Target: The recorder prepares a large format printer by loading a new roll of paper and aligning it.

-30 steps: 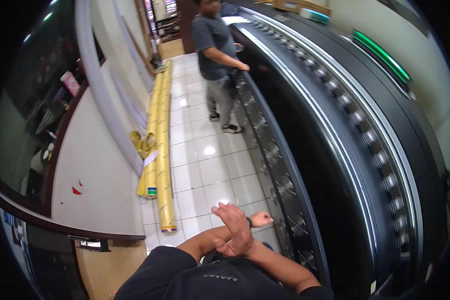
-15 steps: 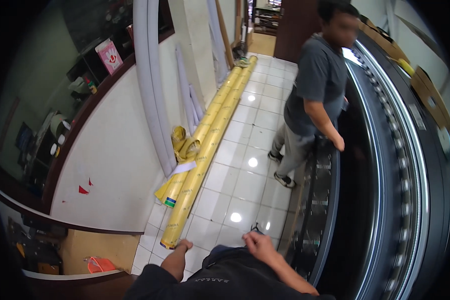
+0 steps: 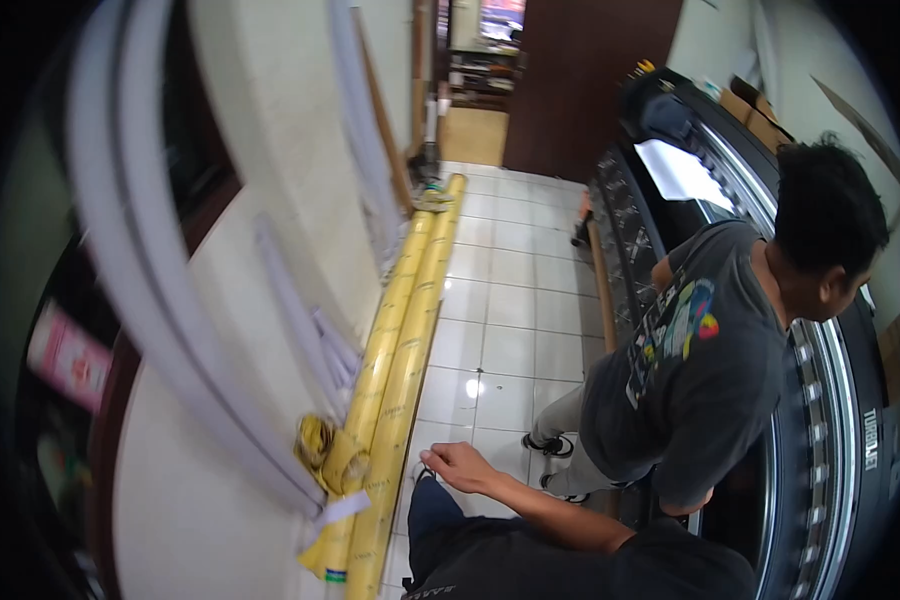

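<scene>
My right hand [image 3: 456, 466] hangs in front of my body, above the white tiled floor [image 3: 480, 345]. Its fingers are curled in, and I see nothing in them. Nearest to it on the left lie long yellow wrapped rolls [image 3: 402, 385], side by side along the wall. A crumpled piece of yellow wrapping [image 3: 332, 455] sits against them. My left hand is out of the picture.
A co-worker [image 3: 705, 370] in a dark grey shirt stands close on my right, bent toward a long black wide-format printer [image 3: 850, 440]. A white sheet [image 3: 682, 172] lies on its far part. Tall pale rolls [image 3: 135, 200] lean on the left wall. A dark brown door [image 3: 580, 90] is ahead.
My view has moved forward along the floor, nearer the co-worker, who has turned toward the printer. My right hand has swung left in the picture; my left hand has gone out of view.
</scene>
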